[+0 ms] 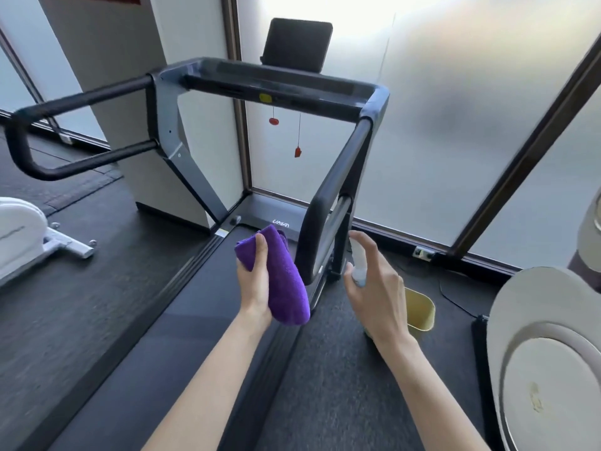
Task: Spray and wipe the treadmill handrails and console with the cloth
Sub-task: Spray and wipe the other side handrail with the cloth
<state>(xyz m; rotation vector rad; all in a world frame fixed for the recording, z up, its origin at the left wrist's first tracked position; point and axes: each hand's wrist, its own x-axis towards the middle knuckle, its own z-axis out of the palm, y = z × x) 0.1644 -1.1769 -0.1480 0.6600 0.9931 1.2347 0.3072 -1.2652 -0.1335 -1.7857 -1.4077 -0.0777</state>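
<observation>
My left hand [255,281] grips a folded purple cloth [282,281] over the treadmill belt [182,320], just left of the right handrail's [338,187] near end. My right hand [377,294] holds a small white spray bottle [358,266] right beside that rail's lower loop, index finger raised over the bottle's top. The left handrail [78,102] reaches toward the left edge of the view. The console bar [276,83] spans the far end, with a dark screen [297,43] above it. Two red safety clips [297,152] hang from the console on cords.
A yellow bin [421,309] stands on the floor right of the treadmill. A large white round object [549,359] fills the lower right. White gym equipment [22,236] sits at the left. Frosted windows [439,125] and a white pillar [107,60] stand behind the treadmill.
</observation>
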